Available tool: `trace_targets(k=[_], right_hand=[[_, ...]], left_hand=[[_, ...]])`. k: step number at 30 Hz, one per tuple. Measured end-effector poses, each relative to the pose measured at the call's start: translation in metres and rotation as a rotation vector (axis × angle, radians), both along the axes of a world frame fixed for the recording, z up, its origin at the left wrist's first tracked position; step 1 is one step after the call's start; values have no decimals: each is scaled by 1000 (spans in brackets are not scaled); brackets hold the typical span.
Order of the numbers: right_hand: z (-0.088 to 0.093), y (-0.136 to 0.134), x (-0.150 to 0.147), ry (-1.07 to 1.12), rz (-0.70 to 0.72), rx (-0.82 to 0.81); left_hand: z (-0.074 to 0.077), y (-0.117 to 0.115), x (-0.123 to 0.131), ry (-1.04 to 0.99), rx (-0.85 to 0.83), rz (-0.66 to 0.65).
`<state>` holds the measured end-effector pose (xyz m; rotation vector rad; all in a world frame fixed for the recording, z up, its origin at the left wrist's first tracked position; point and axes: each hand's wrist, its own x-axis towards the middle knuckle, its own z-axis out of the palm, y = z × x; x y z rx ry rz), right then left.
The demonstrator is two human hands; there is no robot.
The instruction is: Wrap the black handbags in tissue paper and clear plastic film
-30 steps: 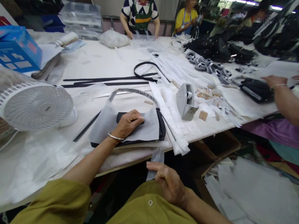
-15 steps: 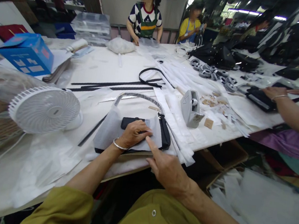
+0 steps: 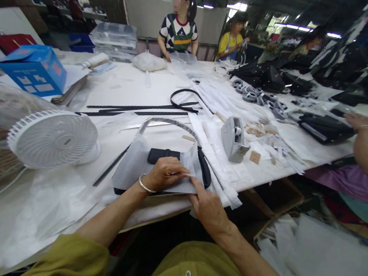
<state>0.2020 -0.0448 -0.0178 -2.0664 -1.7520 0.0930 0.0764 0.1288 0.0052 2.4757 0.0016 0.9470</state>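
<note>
A black handbag (image 3: 204, 170) lies in front of me at the table's front edge, its front mostly covered by white tissue paper (image 3: 129, 162). Its wrapped handle (image 3: 172, 122) arches up behind it. A black flap or strap piece (image 3: 159, 155) shows over the paper. My left hand (image 3: 165, 174), with a bangle at the wrist, rests on the bag, its thumb and fingers closed together at the paper. At the lower right of the bag, my right hand (image 3: 210, 209) has its index finger on the paper and its thumb by the front edge, closed on the paper.
A white fan (image 3: 55, 139) and a blue box (image 3: 33, 68) stand at left. Black straps (image 3: 133, 108) lie behind the bag. To the right are a grey tape dispenser (image 3: 234, 138), grey rings (image 3: 251, 92) and a co-worker's hand by a black bag (image 3: 326, 128).
My right index finger has moved from pointing near my left fingertips to the bag's right front. The paper now covers more of the bag's right side. The co-worker's arm at right has shifted.
</note>
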Motion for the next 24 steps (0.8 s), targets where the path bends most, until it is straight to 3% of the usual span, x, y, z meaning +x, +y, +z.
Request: trace_targets(k=[8, 12, 16, 18, 21, 24], right_hand=[[0, -2, -3, 95, -67, 23], [-2, 1, 1, 133, -44, 23], [-3, 3, 4, 167, -53, -25], [-3, 4, 5, 175, -60, -47], [-3, 6, 6, 184, -60, -93], [-1, 6, 9, 222, -38, -95]], left_hand=[[5, -4, -3, 58, 76, -127], [20, -5, -1, 311, 233, -158], [34, -25, -11, 556, 290, -129], [27, -43, -21, 539, 344, -27], [1, -65, -33, 451, 518, 175], [-19, -73, -37, 411, 648, 264]])
